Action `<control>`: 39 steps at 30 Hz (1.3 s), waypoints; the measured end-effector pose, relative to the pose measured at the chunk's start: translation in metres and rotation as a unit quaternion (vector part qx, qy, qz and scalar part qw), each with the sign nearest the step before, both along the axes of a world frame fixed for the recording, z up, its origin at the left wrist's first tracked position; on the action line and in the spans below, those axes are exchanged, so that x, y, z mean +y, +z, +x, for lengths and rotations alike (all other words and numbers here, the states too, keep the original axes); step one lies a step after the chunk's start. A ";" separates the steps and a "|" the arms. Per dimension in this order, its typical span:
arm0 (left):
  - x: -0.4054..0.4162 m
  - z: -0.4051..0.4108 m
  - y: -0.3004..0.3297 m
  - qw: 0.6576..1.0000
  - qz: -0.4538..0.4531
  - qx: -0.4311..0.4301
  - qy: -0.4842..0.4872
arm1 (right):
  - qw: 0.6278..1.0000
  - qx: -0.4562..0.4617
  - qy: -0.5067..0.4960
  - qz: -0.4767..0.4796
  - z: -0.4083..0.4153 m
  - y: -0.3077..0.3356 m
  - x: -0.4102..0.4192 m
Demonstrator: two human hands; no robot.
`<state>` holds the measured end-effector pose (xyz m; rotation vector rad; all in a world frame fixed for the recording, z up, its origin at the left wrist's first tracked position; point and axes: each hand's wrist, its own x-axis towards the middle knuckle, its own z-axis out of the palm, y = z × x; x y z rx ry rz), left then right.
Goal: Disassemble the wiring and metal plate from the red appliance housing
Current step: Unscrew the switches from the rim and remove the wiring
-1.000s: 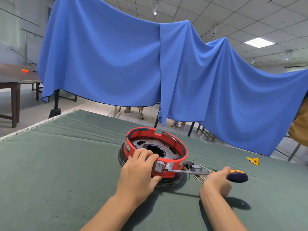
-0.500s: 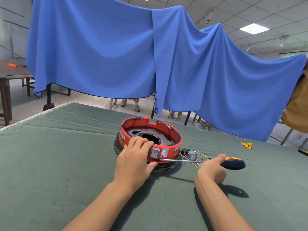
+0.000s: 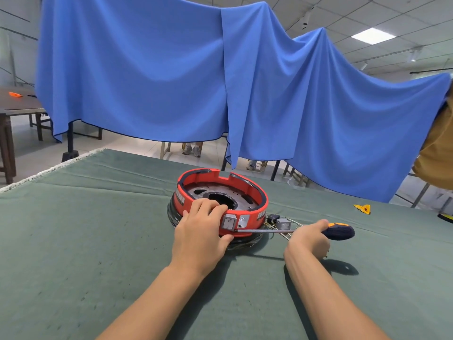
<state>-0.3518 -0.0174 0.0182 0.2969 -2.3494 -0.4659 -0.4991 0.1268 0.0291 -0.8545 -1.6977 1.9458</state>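
Where the green felt-like cloth (image 3: 98, 241) covers the table, creased in long shallow folds, sits the red appliance housing (image 3: 247, 190): a round, smooth plastic ring, open on top, notched at its far rim, resting on a glossy black base (image 3: 171, 212). Inside the ring lies the metal plate (image 3: 245, 200), dull grey, punched with slots and a dark round hole at its centre. On the near outer wall sits a grey rectangular rocker switch (image 3: 229, 222) in a pale frame. Just right of the housing trails the wiring (image 3: 282, 223): a small black connector, a grey boxy part, thin pale leads lying on the cloth.

Clamps the near rim with the left hand (image 3: 199, 238), fingers curled over the top edge, thumb pressed against the outer wall below the switch. Closes the right hand (image 3: 308, 238) around a screwdriver (image 3: 339, 232), its handle dark blue with orange patches and a knurled look, its slim bright steel shaft lying level and reaching left to the housing's lower edge beneath the switch; tip itself too small to make out.

Farther right on the cloth rests a small yellow triangular piece (image 3: 362, 208), well apart from the housing. Behind hangs a blue drape (image 3: 171, 82) in deep soft folds.
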 end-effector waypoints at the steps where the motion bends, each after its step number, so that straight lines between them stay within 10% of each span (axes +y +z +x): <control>1: 0.000 0.000 0.000 1.000 -0.001 -0.002 0.000 | 1.000 -0.002 0.004 -0.001 -0.002 0.000 -0.001; 39: 0.003 -0.002 0.001 1.000 -0.003 -0.006 0.013 | 0.991 0.045 0.124 0.001 0.034 0.007 -0.013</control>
